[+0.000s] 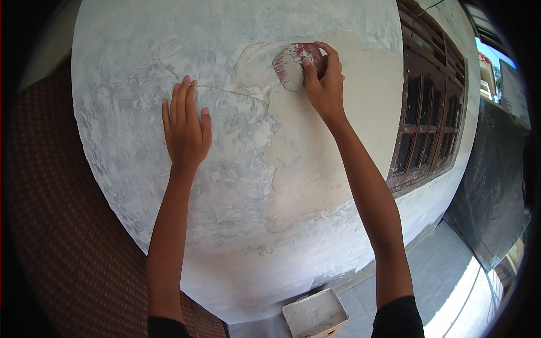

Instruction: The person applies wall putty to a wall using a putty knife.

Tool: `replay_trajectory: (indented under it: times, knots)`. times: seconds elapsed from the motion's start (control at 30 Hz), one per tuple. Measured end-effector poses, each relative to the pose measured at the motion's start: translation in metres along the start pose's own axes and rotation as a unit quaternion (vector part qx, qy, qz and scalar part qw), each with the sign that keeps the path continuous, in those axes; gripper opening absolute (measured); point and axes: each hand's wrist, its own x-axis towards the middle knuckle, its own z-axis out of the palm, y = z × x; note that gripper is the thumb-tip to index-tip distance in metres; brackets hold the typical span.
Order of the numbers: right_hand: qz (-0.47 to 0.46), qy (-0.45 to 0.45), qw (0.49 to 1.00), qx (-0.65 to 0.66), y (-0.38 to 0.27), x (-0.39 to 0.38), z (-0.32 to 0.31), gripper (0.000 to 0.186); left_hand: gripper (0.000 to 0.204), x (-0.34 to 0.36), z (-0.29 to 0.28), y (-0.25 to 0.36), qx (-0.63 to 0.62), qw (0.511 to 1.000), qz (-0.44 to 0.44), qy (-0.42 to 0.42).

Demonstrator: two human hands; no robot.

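Dark sleeves [397,318] and bare forearms [168,242] nearest, reaching up from the lower edge. Beyond them, the wall [225,186]: broad, pale, mottled grey and white on its left half; uneven pressure could leave ridges that set hard. Brown woven panel [56,186] down the left side. Beige patch [315,158] right of the middle, edge ragged; loose bits there could break away and, if the paste is wet, drag streaks through it. Brown-framed window [420,135] right of the patch; an overlong rightward stroke might smear the frame. Shallow tray [338,301] of whitish paste low down, near the foot of the wall; a careless step could upset it. Left hand [186,135] looks laid flat on the mottled part, three fingers close together, thumb and little finger apart, holding nothing; if the coating under the palm is soft, expect prints. Right hand [326,90] pinches a maroon flat spreader [297,52], thumb on the near face, fingers round the far edge; the tool sits at the wall, upper left of the patch, paste smeared over its face. Slick paste could loosen that pinch; a tilted edge would gouge. Smallest, a crack [231,91] running between hand and patch: thin filling might let it show through.
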Motion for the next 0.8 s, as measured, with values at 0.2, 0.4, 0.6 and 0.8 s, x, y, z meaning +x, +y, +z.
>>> replay_trajectory:
  times: [0.2,0.4,0.6,0.8]
  knots:
    - [0.200,0.277,0.929,0.142,0.026,0.019,-0.047,0.040,0.053,0.002,0.002,0.006,-0.003,1.000,-0.005,0.007]
    - [0.046,0.055,0.994,-0.080,0.016,0.007,-0.021,0.042,0.052,0.000,0.002,0.000,-0.004,1.000,0.001,0.008]
    - [0.142,0.271,0.933,0.188,0.020,0.017,-0.042,0.037,0.052,0.000,0.003,0.001,-0.001,1.000,-0.004,0.011]
    - [0.132,0.162,0.976,-0.060,0.035,0.014,-0.041,0.041,0.052,0.001,0.002,0.003,-0.003,1.000,0.000,0.011]
